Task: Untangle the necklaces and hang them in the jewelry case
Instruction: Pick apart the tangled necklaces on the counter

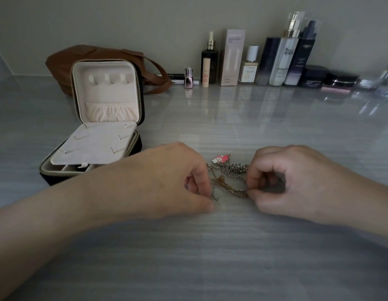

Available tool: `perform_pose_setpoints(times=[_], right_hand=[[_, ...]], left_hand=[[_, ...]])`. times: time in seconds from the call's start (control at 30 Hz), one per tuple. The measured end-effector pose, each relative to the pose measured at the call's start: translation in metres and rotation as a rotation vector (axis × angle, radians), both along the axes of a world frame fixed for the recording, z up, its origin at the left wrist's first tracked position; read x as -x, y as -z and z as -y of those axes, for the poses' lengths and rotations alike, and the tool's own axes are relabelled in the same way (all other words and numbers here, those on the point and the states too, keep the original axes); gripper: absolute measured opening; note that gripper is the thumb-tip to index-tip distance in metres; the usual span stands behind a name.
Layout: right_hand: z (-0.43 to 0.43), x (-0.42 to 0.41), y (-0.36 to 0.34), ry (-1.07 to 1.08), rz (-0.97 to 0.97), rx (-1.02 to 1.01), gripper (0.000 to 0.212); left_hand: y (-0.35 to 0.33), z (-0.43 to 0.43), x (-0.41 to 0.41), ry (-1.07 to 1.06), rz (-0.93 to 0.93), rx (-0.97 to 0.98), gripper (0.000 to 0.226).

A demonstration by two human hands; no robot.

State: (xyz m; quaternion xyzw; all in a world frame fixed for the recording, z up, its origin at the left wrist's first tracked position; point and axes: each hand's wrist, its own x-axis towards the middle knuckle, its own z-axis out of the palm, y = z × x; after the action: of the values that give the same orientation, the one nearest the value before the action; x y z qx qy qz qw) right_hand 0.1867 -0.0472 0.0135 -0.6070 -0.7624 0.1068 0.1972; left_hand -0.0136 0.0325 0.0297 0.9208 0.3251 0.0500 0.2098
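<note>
A tangle of necklaces [228, 177] lies on the grey table between my hands: silver chains at the top, a gold chain below, and a small pink and white pendant [220, 159] at the far edge. My left hand [173, 181] pinches a thin gold strand at the tangle's lower left. My right hand [282, 181] pinches the gold chain at its right end. The black zip jewelry case [91, 153] stands open at the left, its cream lid upright with three hooks and a gathered pocket, and a cream insert panel lies over the base.
A brown leather bag [65, 61] sits behind the case. A row of cosmetic bottles, tubes and jars [264, 61] lines the back wall to the right. The grey striped table [210, 257] stretches toward me.
</note>
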Motion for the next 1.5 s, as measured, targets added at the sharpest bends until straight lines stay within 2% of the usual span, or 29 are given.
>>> perform_pose_setpoints(times=[0.13,0.23,0.3,0.43,0.6,0.77,0.9,1.0,1.13,1.17,1.23,1.4,1.5], right_hand=[[0.001,-0.001,0.000,0.002,-0.006,-0.029,0.022],[0.001,0.001,-0.001,0.019,-0.061,-0.048,0.014],[-0.001,0.004,-0.001,0.015,-0.082,-0.047,0.019],[-0.003,0.009,0.002,0.013,-0.024,-0.029,0.029],[-0.003,0.011,0.002,0.033,-0.069,-0.045,0.009],[-0.001,0.009,-0.006,0.029,-0.352,0.013,0.004],[-0.003,0.006,-0.009,0.048,-0.528,0.037,0.008],[-0.005,0.005,-0.010,0.114,-0.590,0.042,0.021],[-0.004,0.004,-0.013,0.164,-0.629,0.045,0.026],[-0.004,0.005,-0.013,0.169,-0.645,0.045,0.027],[-0.003,0.005,-0.014,0.177,-0.667,0.037,0.028],[0.000,0.010,-0.018,0.171,-0.660,0.006,0.033],[0.001,0.014,-0.021,0.128,-0.672,-0.009,0.027]], left_hand=[[0.001,-0.003,0.002,0.010,-0.025,-0.016,0.015],[-0.004,-0.006,0.006,0.019,-0.057,0.005,0.016],[-0.008,-0.008,0.007,0.004,-0.042,0.005,0.015],[-0.002,-0.001,0.001,-0.009,0.038,-0.016,0.037],[0.006,0.002,-0.004,-0.011,0.041,-0.098,0.021],[0.000,-0.004,0.001,-0.034,0.005,-0.052,0.013],[-0.012,-0.010,0.006,-0.046,0.006,-0.001,0.012],[-0.015,-0.015,0.010,0.009,-0.103,0.052,0.013],[-0.016,-0.019,0.018,0.066,-0.222,0.112,0.005],[-0.016,-0.019,0.018,0.073,-0.223,0.116,0.011],[-0.016,-0.019,0.017,0.049,-0.161,0.122,0.011],[-0.004,-0.012,-0.001,-0.034,0.320,0.070,0.010],[0.005,-0.007,-0.011,-0.031,0.465,0.138,0.019]])
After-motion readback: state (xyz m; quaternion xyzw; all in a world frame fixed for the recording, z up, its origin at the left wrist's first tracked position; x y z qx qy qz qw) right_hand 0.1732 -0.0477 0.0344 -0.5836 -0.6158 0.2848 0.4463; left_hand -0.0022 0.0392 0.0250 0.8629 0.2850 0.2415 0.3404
